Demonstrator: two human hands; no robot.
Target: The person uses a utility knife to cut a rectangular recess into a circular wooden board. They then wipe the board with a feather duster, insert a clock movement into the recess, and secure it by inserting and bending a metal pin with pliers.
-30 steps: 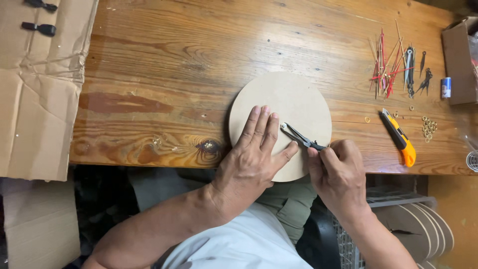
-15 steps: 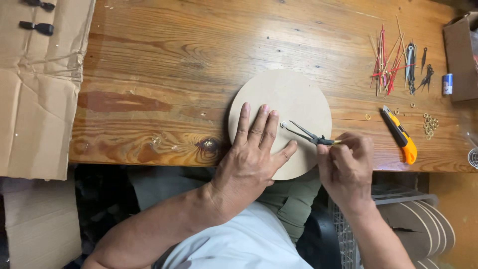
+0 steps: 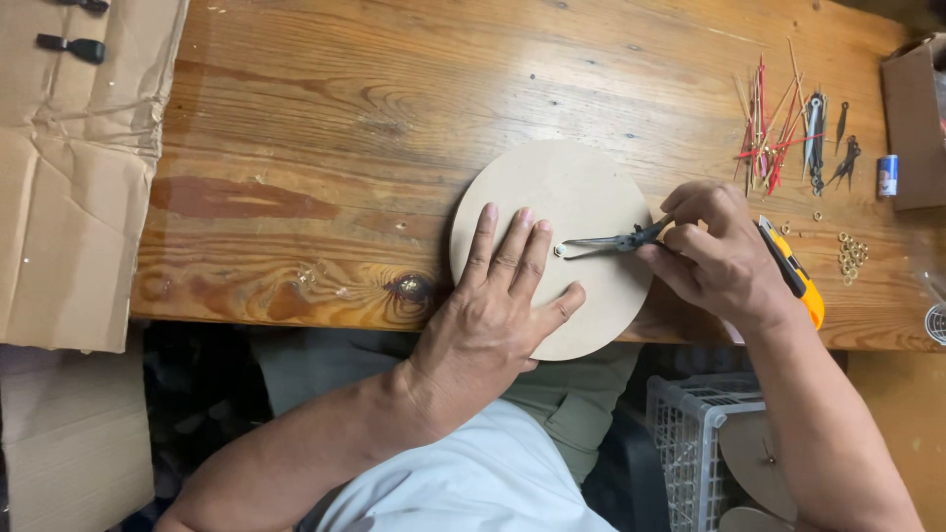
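Observation:
A round pale wooden disc [image 3: 567,192] lies on the wooden table [image 3: 394,118] at its near edge. My left hand [image 3: 498,305] rests flat on the disc's lower left part, fingers spread. My right hand [image 3: 714,256] grips small dark needle-nose pliers [image 3: 616,241], whose tips sit on a small metal nut [image 3: 560,250] at the disc's centre.
A yellow utility knife [image 3: 793,276] lies just right of my right hand. Red and tan thin hands or sticks [image 3: 769,128], dark clock hands [image 3: 823,148], small brass rings [image 3: 849,254] and a cardboard box [image 3: 912,123] are at the far right. Flattened cardboard [image 3: 69,167] covers the left. A white crate [image 3: 690,443] stands below.
My right hand has moved right and up, swinging the pliers so they now lie nearly level, with their tips at the disc's centre. My left hand has stayed on the disc.

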